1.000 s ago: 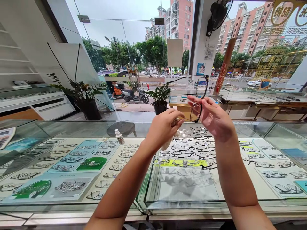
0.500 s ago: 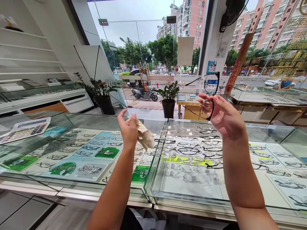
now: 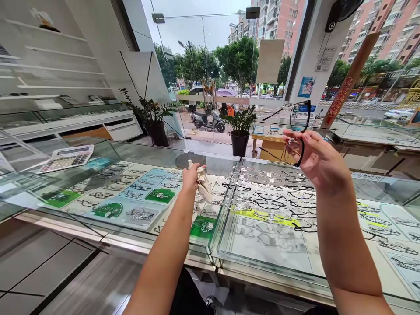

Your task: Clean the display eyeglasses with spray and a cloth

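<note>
Up at the right, my right hand pinches a pair of eyeglasses by the middle of the dark frame. The glasses stand on end, one lens above the other, with both temples unfolded and pointing left. My left hand is closed round a crumpled beige cloth, which hangs out on its right side. Above those fingers a small white tip pokes up; I cannot make out what it belongs to. This hand is over the glass counter, just in front of a dark oval tray.
Rows of spectacle frames lie inside the glass display case. A calculator rests on the counter at the left. Beyond the counter stand a potted plant and another potted plant, before a glass door.
The view has swung left and slightly down. My left hand has reached forward with the cloth, its fingers closing in, and uncovered the dark tray. My right hand keeps the eyeglasses raised.
</note>
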Tool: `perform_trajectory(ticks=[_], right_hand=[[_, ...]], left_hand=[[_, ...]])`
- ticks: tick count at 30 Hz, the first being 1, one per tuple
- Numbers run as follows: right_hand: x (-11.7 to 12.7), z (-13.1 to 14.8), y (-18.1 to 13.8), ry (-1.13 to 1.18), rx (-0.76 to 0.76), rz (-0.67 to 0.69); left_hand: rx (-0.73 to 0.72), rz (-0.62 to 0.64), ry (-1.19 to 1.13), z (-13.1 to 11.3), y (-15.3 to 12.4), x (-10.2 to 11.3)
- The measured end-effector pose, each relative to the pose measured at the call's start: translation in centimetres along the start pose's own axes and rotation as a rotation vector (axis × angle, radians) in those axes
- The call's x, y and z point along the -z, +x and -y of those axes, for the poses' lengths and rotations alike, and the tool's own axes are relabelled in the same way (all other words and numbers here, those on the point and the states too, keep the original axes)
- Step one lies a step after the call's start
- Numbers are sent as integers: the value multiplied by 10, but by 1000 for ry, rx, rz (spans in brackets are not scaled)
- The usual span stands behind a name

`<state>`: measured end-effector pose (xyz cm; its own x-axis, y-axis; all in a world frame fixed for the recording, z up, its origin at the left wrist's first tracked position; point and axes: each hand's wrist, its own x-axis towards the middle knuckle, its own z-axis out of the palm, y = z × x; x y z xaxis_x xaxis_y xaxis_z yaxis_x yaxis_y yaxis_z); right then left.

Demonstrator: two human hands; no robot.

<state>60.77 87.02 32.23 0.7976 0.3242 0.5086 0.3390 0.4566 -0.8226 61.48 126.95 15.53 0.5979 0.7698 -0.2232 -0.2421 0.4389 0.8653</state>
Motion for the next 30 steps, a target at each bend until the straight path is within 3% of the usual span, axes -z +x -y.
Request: perform_trajectory(ticks=[12,15,19,21,25,30], right_hand=[[2,4,-3,-17,3,-3],[2,6,-5,-15,11,2],[5,4,-3,-3,-2,10],[8,-2,-3,18,-18,3],[20,-29,-11,88,-49,-48],[37,-70,-29,162,-85,-124]], left_hand=[[-29,-45,201,14,21,3],[-143,-87,261,11,15,5],[-401,-92,322,3,-7,-3],[-519,-25,338,-1,-23,-18],[-673,224,353,-8,-60,-59],[-704,530,321,6,-107,-94]])
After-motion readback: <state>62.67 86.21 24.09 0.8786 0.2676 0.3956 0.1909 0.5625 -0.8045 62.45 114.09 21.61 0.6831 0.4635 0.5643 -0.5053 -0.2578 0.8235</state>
